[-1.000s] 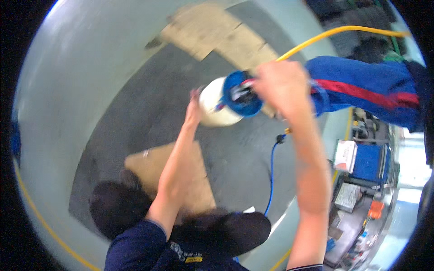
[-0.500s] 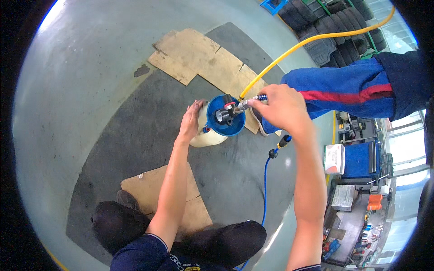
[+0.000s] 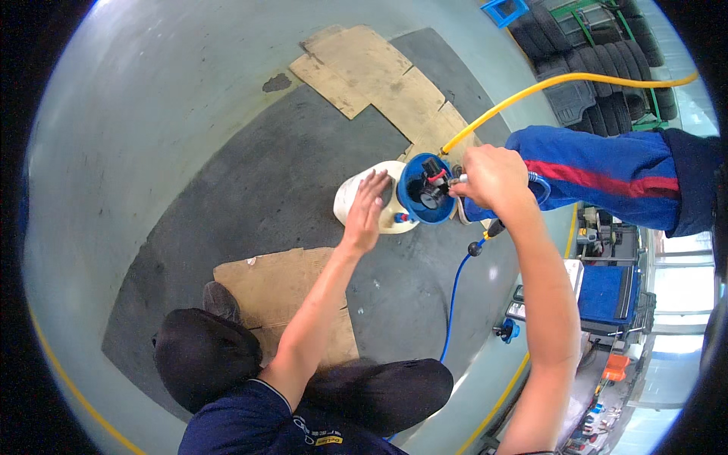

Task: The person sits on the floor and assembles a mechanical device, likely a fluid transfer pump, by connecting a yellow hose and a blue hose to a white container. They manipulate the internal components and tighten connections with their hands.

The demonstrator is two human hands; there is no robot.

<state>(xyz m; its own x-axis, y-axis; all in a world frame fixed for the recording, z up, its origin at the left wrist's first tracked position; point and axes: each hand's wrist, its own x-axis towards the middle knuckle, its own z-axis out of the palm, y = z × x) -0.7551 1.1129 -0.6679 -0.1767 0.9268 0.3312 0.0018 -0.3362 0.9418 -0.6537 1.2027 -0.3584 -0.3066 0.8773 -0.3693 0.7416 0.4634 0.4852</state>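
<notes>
A white plastic container [image 3: 347,199] stands on the dark floor, topped by a blue funnel-shaped cup [image 3: 413,213]. Inside the cup sits a black air regulator with a round gauge [image 3: 432,199] and a red ring. My left hand [image 3: 365,216] is at the container's top, left of the cup, its fingers stretched out and holding nothing. At the cup's right edge, my right hand [image 3: 493,178] is closed around a metal hose coupling [image 3: 458,180] against the regulator; the fingers hide part of it. A blue hose loop [image 3: 541,186] shows just beyond that hand.
A yellow hose [image 3: 531,89] runs from beside the cup to the upper right. Close by is another person's blue trouser leg [image 3: 591,171]. A thin blue hose [image 3: 453,296] crosses the floor. Cardboard sheets [image 3: 364,61] lie beyond; tyres [image 3: 607,68] stand at upper right.
My view has shifted, placing the container further right. My left hand has moved from the container's side to its top with fingers stretched. My right hand remains at the coupling, nearer the gauge.
</notes>
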